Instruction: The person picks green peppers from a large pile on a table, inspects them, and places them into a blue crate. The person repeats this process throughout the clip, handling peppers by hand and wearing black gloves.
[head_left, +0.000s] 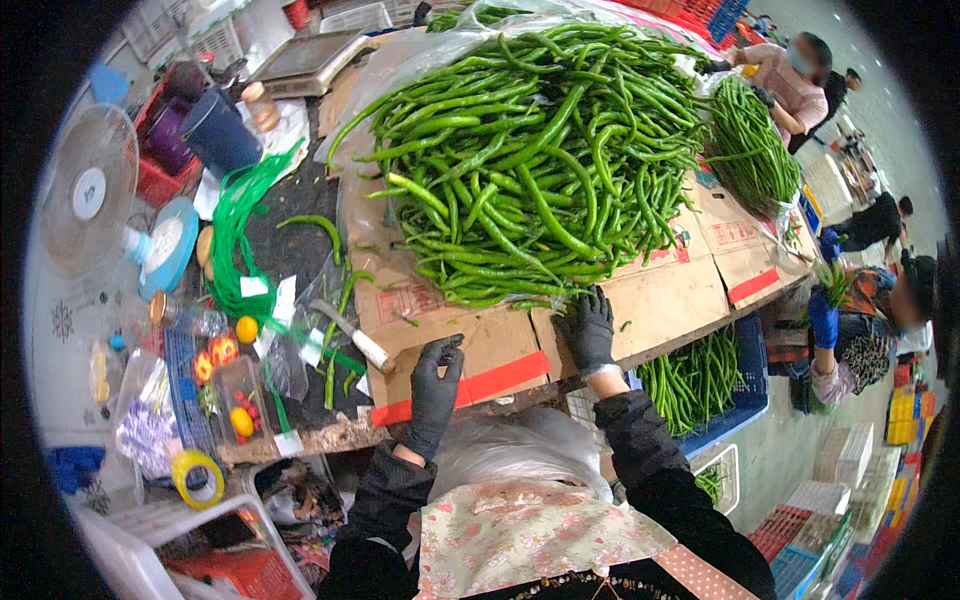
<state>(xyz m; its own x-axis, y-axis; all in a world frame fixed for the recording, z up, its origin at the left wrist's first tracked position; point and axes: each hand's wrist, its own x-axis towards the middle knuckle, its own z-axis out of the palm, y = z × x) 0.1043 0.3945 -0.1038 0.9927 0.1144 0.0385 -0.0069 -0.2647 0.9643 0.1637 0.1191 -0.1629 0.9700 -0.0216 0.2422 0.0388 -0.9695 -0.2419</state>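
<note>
A large heap of long green chili peppers (517, 165) lies on plastic sheeting and flattened cardboard (660, 292) before me. My right hand (589, 330), in a black glove, rests palm down at the cardboard's near side, its fingertips at the front edge of the heap. Nothing shows in its grasp. To the left, my left hand (435, 390), gloved in black too, hovers over the red tape strip (502, 379) with fingers loosely curled and empty. A curved knife with a pale handle (371, 351) lies just beyond it, near a few loose peppers.
Green plastic ties (232, 247) and a plastic scale (166, 236) sit at left, with a flat metal scale (307, 61) behind. Bundled long beans (750, 142) lie at the far right. A blue crate (724, 431) of peppers stands below the table's right edge. Co-workers (862, 322) are at right.
</note>
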